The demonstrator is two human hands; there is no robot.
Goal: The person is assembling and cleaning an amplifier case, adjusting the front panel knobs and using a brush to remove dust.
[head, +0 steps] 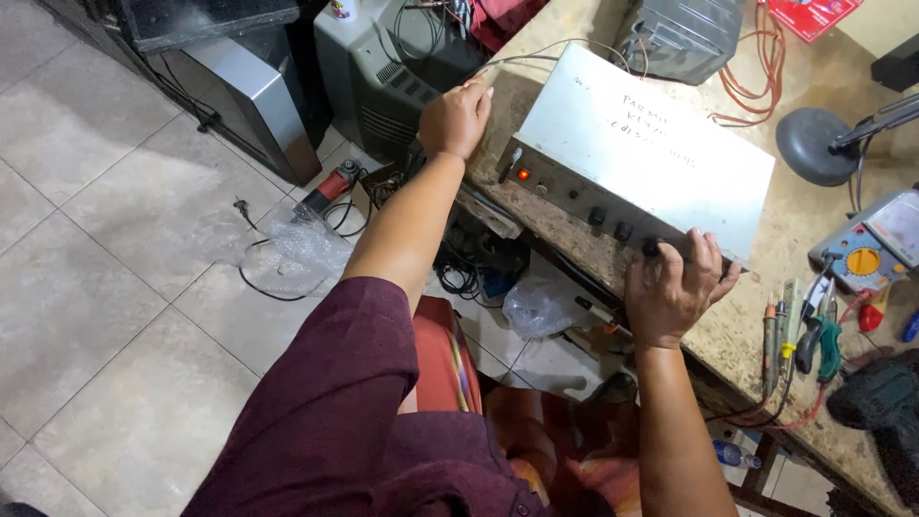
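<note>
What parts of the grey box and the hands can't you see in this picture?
- Head view: the knob under the right hand is covered by its fingers.
- Head view: the grey metal box hides its own back and the sockets there.
- Head view: the left hand is seen from behind, so its fingertips and whatever they touch are hidden.
- Head view: the yellow-dialled meter is cut off by the right edge.
</note>
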